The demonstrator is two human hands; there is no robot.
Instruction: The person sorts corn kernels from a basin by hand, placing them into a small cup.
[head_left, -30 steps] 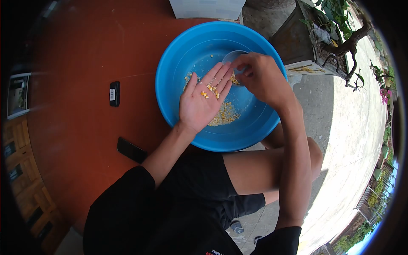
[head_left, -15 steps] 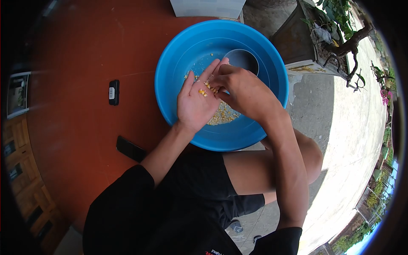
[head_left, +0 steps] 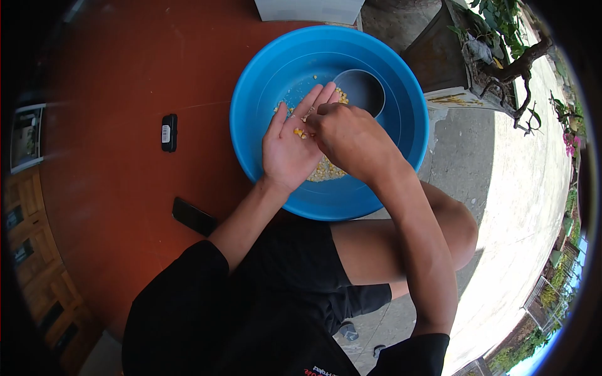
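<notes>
My left hand [head_left: 290, 150] lies palm up over the blue basin [head_left: 246, 147], fingers stretched out, with a few yellow corn kernels [head_left: 300, 133] resting on the palm. Across that palm, my right hand [head_left: 351, 135] is bent with its fingers closed together. Its fingertips are largely hidden behind the back of the hand, so what they pinch cannot be made out. More corn kernels [head_left: 327, 170], mixed yellow and pale, are heaped on the basin floor below both hands. A round dark grey bowl [head_left: 365, 91] sits inside the basin at the far right, partly behind my right hand.
On the red floor [head_left: 113, 188] to the left lie a small black object with a white label [head_left: 168, 133] and a black phone [head_left: 194, 216]. A planter [head_left: 439, 56] with a twisted plant stands at upper right. A white box [head_left: 310, 9] is beyond the basin.
My right hand has turned and shifted slightly left over the left palm, now covering some kernels and its own fingertips. The left hand stays palm up. The whole view has shifted slightly.
</notes>
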